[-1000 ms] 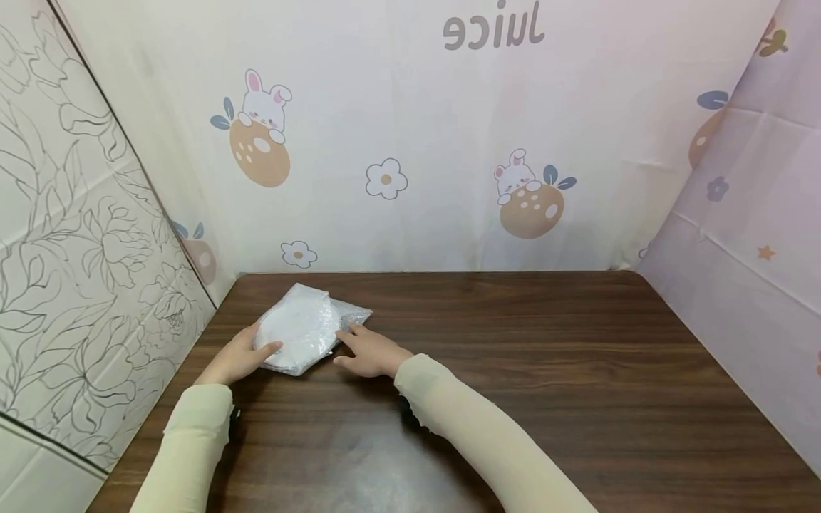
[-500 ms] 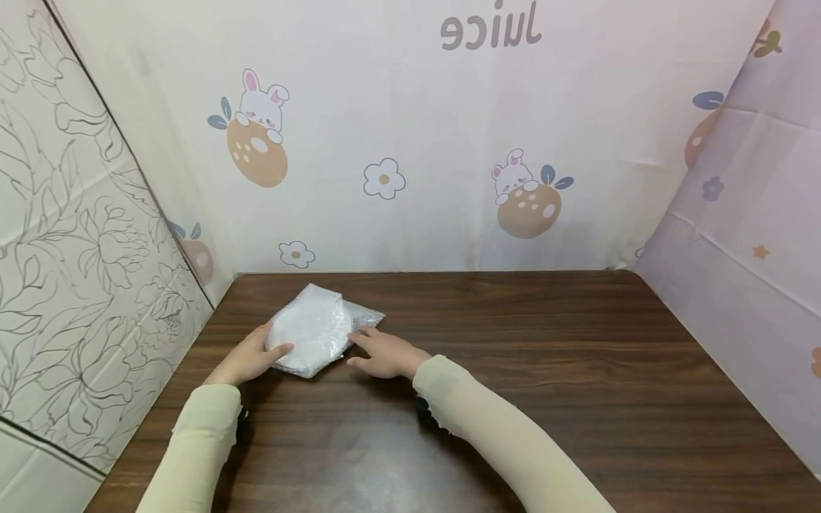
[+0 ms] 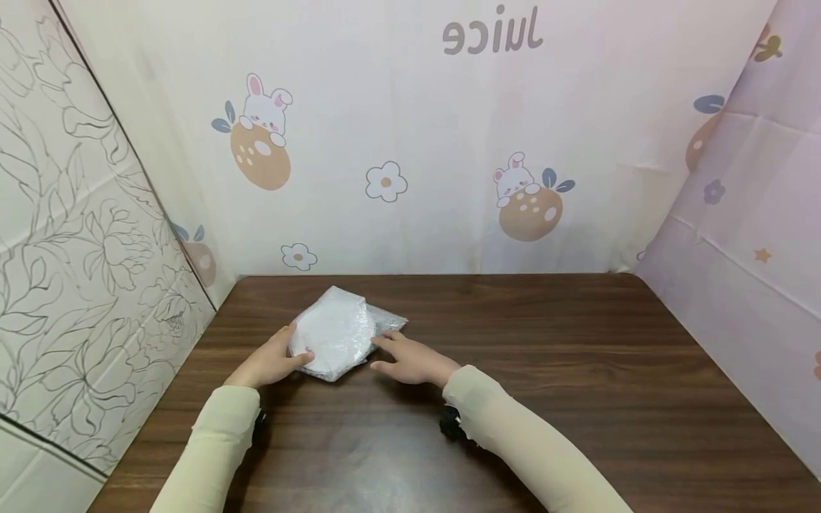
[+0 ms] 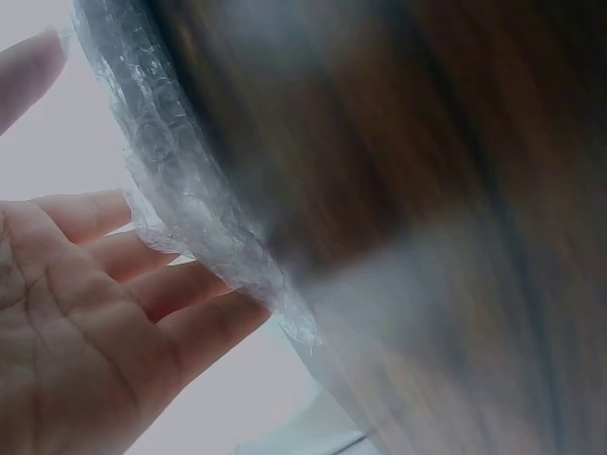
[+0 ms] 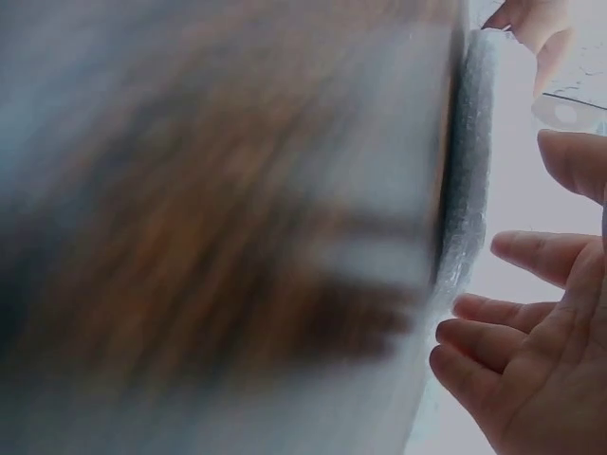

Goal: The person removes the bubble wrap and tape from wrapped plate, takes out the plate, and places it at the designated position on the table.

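Observation:
A flat white round thing in bubble wrap, the bubble-wrapped package [image 3: 333,333], lies on the left part of the brown table. My left hand [image 3: 272,358] is at its left edge, thumb resting over the near rim. In the left wrist view, the fairly straight fingers [image 4: 199,327] of that hand touch the clear bubble-wrap edge [image 4: 180,171], which hides some fingertips. On the package's right side, my right hand [image 3: 410,358] has its fingers spread. The right wrist view puts its fingertips [image 5: 465,308] close against the wrapped edge [image 5: 471,161]; firm contact is hard to tell.
The dark wood-grain table [image 3: 545,356] extends to the right and front. A printed cloth [image 3: 436,142] hangs behind its far edge, with another on the right. A white panel with flower line drawings [image 3: 96,249] borders the left side.
The bubble-wrapped package has slid to the right along the table. Both hands have moved right with it, keeping about the same positions at its two sides.

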The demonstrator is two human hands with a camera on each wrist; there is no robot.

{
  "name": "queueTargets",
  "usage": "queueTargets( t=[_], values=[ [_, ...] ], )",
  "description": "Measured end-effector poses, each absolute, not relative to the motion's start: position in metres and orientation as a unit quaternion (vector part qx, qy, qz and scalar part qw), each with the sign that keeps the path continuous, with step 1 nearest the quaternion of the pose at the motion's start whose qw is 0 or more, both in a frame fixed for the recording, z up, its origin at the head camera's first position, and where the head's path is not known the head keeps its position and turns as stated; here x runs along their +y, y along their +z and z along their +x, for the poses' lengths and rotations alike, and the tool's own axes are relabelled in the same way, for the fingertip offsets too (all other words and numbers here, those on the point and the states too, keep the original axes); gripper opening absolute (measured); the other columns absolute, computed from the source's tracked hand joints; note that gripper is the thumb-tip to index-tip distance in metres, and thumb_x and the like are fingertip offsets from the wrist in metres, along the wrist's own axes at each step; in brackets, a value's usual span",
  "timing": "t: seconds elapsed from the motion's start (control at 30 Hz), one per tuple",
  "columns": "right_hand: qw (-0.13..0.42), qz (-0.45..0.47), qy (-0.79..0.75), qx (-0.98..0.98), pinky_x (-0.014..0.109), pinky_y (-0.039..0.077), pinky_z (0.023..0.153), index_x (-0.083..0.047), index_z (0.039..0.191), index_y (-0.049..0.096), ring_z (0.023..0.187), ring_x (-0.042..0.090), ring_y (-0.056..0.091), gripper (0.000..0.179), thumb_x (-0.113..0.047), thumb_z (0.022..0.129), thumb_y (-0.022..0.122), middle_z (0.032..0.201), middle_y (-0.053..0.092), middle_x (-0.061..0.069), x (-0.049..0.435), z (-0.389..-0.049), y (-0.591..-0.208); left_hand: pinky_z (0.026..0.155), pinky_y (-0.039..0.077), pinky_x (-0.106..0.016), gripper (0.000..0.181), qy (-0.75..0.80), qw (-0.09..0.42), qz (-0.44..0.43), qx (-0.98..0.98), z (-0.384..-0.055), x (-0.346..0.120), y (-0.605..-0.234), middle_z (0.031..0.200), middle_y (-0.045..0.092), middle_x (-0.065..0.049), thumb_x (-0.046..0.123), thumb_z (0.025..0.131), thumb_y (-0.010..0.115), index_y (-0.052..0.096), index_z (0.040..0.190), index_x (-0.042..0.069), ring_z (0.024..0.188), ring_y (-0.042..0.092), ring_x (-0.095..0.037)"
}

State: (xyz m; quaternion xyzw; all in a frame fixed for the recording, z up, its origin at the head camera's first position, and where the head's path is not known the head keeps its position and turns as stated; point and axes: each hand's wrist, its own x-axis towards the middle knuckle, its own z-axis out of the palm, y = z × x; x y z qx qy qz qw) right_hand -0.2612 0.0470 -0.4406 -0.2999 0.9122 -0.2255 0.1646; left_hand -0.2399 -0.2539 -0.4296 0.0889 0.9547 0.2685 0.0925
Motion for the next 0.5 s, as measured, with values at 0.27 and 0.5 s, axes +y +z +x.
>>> queueTargets(
  t=[0.27, 0.5],
  values=[
    [0.16, -0.29, -0.229, 0.915, 0.049, 0.037, 0.113, -0.02, 0.154, 0.032, 0.144, 0.03, 0.036, 0.062, -0.047, 0.101, 0.048, 0.162, 0.023, 0.012, 0.067, -0.254, -0.436, 0.117, 0.02, -0.062, 0.09, 0.263, 0.104, 0.096, 0.954, -0.244, -0.238, -0.432, 0.157, 0.015, -0.035, 0.043, 0.096, 0.059, 0.013, 0.152, -0.01, 0.146, 0.017, -0.049],
    [0.152, -0.289, -0.223, 0.919, 0.049, 0.038, 0.112, -0.019, 0.154, 0.034, 0.142, 0.03, 0.04, 0.06, -0.044, 0.101, 0.049, 0.16, 0.027, 0.013, 0.081, -0.251, -0.435, 0.118, 0.02, -0.061, 0.09, 0.266, 0.107, 0.103, 0.952, -0.244, -0.227, -0.432, 0.158, 0.014, -0.033, 0.043, 0.096, 0.059, 0.013, 0.153, -0.009, 0.147, 0.015, -0.047]
  ],
)
